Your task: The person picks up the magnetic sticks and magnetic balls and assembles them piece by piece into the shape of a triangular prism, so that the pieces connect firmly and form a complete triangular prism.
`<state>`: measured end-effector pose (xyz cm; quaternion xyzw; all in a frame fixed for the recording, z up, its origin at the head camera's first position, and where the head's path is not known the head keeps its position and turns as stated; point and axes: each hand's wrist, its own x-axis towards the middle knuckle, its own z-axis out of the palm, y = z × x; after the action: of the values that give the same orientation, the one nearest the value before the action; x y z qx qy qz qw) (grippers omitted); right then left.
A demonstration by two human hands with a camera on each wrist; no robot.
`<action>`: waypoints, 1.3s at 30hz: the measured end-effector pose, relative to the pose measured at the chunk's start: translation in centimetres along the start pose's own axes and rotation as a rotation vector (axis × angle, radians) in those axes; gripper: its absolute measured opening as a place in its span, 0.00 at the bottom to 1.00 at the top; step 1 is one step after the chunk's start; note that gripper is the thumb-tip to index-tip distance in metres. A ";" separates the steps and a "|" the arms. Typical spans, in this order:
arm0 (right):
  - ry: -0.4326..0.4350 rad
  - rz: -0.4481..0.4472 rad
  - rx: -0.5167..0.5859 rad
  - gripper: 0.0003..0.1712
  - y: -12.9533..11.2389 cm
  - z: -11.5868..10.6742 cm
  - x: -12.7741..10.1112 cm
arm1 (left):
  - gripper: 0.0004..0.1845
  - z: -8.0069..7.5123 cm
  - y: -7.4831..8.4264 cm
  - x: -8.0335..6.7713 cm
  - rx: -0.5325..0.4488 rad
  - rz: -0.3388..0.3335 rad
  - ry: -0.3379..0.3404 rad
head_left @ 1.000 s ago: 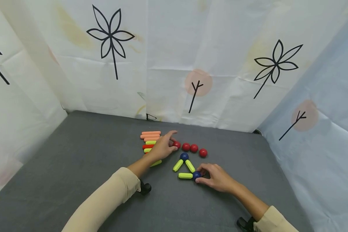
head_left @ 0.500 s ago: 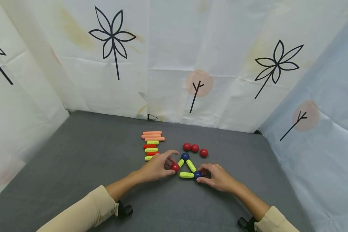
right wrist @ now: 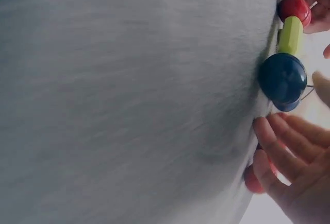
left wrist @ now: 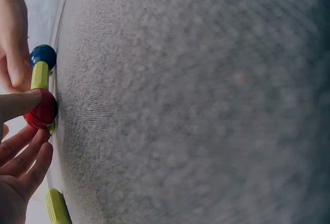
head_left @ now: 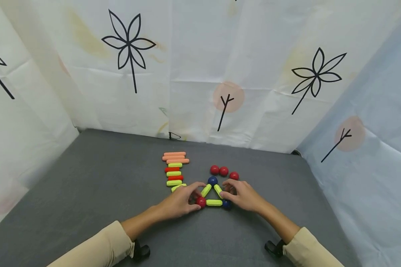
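Backdrop: white sheet (head_left: 194,63) printed with black leaf shapes, hung behind and to both sides of the surface.
Surface: grey cloth-covered surface (head_left: 97,178), everything gathered at its middle.
Stick pile: a column of orange, red and yellow-green sticks (head_left: 174,168) lying flat, far-left of the triangle, just beyond the left hand.
Left hand: left hand (head_left: 180,200) sits low on the surface, thumb and forefinger pinching the red ball (head_left: 201,201); the other fingers are loosely curled beside it, clear in the left wrist view (left wrist: 20,157).
Red ball: at the near-left corner of the triangle, touching the end of the near stick (head_left: 214,203) and the foot of the left stick (head_left: 205,190).
Triangle: three yellow-green sticks laid flat, near one across, two leaning in to meet at the far blue ball (head_left: 212,180) at the apex.
Near-right corner: near blue ball (head_left: 226,204) closes the near stick's right end; the right wrist view has it big and close (right wrist: 282,80).
Right hand: right hand (head_left: 242,194) is relaxed, fingers spread and gently bent over the right stick (head_left: 218,191), fingertips at it, clenched round nothing.
Spare balls: three loose red balls (head_left: 224,171) in a short row on the far side of the triangle, just beyond the right hand.
Sleeves: cream sleeves (head_left: 97,248) on both forearms, coming in from the near edge.
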<state>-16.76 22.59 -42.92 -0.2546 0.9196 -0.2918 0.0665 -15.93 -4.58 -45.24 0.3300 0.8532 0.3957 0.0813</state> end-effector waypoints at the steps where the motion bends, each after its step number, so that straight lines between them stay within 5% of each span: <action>1: 0.002 0.007 0.010 0.24 -0.1 0.0 0.5 | 0.35 0.0 0.0 0.0 -0.003 0.003 0.005; 10: -0.065 0.032 0.032 0.21 -1.0 -0.1 4.1 | 0.36 0.3 -0.3 0.0 -0.029 0.025 0.032; 21: -0.090 0.035 0.038 0.16 -0.7 0.0 4.7 | 0.35 0.0 -0.4 0.2 -0.050 0.015 0.012; 29: -0.067 0.044 0.067 0.24 -0.4 -0.2 3.6 | 0.35 0.0 -0.5 0.4 -0.063 0.022 0.000; 39: -0.120 -0.025 0.153 0.32 0.6 -0.2 -0.9 | 0.35 -0.1 -0.9 -0.3 -0.069 0.023 0.037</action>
<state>-16.34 23.58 -43.15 -0.2771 0.8858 -0.3461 0.1371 -16.20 -5.31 -45.87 0.3294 0.8365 0.4320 0.0722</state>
